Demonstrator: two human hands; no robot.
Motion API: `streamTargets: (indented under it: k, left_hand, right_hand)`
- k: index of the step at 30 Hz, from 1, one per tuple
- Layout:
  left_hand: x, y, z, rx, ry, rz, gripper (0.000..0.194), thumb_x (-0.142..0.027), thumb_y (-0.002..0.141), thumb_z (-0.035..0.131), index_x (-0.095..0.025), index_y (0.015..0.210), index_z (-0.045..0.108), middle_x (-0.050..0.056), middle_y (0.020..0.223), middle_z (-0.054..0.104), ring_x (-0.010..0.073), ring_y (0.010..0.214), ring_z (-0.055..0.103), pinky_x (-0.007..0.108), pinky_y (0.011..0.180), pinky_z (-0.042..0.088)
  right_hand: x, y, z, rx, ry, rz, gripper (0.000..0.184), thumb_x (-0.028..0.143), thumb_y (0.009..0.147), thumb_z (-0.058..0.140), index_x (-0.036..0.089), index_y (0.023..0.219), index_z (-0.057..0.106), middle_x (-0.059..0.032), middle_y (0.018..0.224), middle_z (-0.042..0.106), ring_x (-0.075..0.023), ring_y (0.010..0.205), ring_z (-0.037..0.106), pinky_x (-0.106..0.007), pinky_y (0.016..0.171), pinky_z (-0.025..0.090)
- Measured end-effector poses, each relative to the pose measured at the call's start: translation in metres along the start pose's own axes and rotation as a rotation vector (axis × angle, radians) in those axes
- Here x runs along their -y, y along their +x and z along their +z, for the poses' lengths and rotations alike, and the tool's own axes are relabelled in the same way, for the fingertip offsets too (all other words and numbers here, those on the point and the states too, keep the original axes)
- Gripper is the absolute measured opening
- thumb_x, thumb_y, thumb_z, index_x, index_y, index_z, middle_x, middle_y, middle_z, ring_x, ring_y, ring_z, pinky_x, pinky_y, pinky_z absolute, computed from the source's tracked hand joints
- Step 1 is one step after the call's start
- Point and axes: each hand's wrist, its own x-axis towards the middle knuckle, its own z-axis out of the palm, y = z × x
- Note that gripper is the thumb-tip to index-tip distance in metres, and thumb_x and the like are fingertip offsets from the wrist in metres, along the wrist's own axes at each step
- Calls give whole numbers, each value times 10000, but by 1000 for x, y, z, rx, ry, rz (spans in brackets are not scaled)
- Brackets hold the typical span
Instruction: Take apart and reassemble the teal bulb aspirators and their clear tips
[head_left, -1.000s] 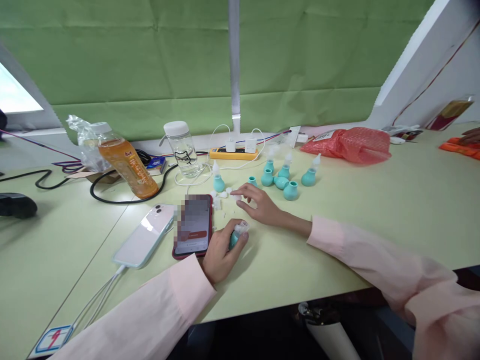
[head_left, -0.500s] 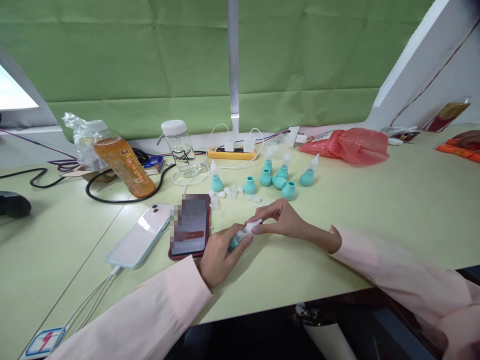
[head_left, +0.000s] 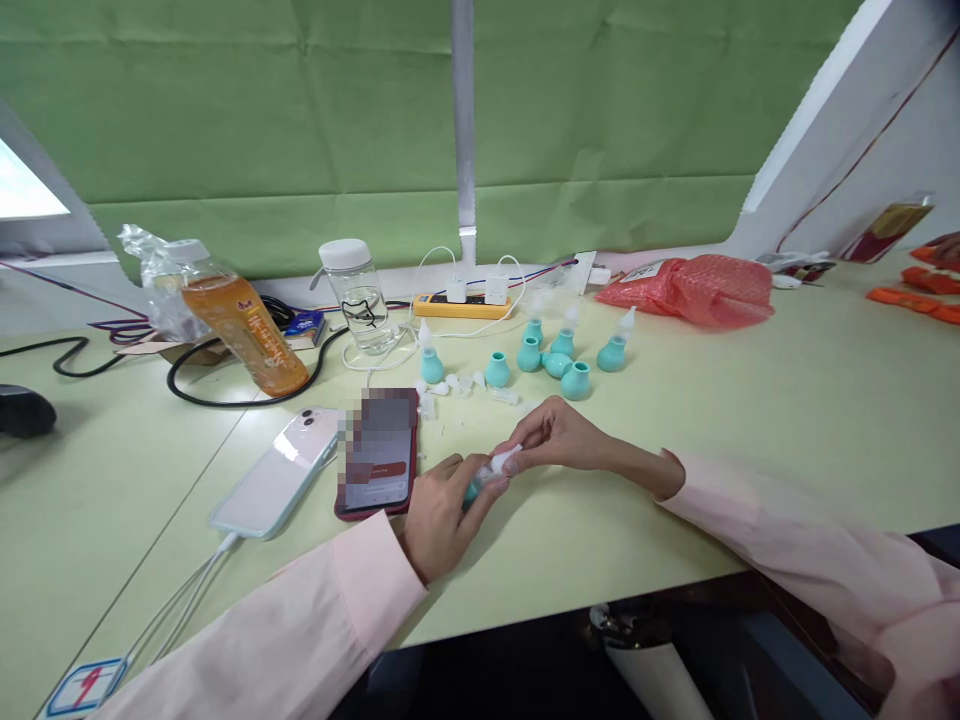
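My left hand point(head_left: 442, 512) rests on the pale green table point(head_left: 750, 420), fingers wrapped round a small teal bulb point(head_left: 473, 489) with a clear neck. My right hand point(head_left: 559, 438) pinches a small white tip point(head_left: 507, 461) and presses it against the bulb's neck. Beyond my hands stand several more teal bulbs point(head_left: 576, 381), some with white tips fitted, and loose white tips point(head_left: 461, 384) lie scattered beside them.
A red phone point(head_left: 379, 455) with a lit screen and a white phone point(head_left: 274, 471) on a cable lie left of my left hand. Behind are an orange drink bottle point(head_left: 244, 325), a clear water bottle point(head_left: 360, 298), a yellow power strip point(head_left: 465, 303) and a red bag point(head_left: 694, 289).
My right hand left the loose white tips near the bulbs, carried one back to my left hand, and now holds it against the bulb's neck.
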Motion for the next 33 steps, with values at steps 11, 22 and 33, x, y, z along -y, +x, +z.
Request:
streamTargets:
  k: [11,22,33]
  left_hand:
    - [1,-1,2,-100,51,52,209,-301,833,396,-146,885,525,37,696,566,159,671,524,251,579,392]
    - [2,-1,5,-151,115,120,215,-290,825,424,-135,928,531,38,676,574,162,657,517,253,545,391]
    - [4,-1,6,-149,125,96,213,-304,827,420,-153,915,541,35,701,591,162,656,514,266,564,397]
  right_hand:
    - [1,-1,11,-109,44,52,270,297,556,695,166,792,687,-55,807,673,-147,664,620,-209,518,510]
    - [5,0,7,-40,62,153,335,317,554,689,168,854,670,-80,930,646,-180,754,607,-240,539,531]
    - [0,-3,14,-89,138,125,360,380,556,679,111,796,683,-87,704,667,-167,608,621,-263,508,530]
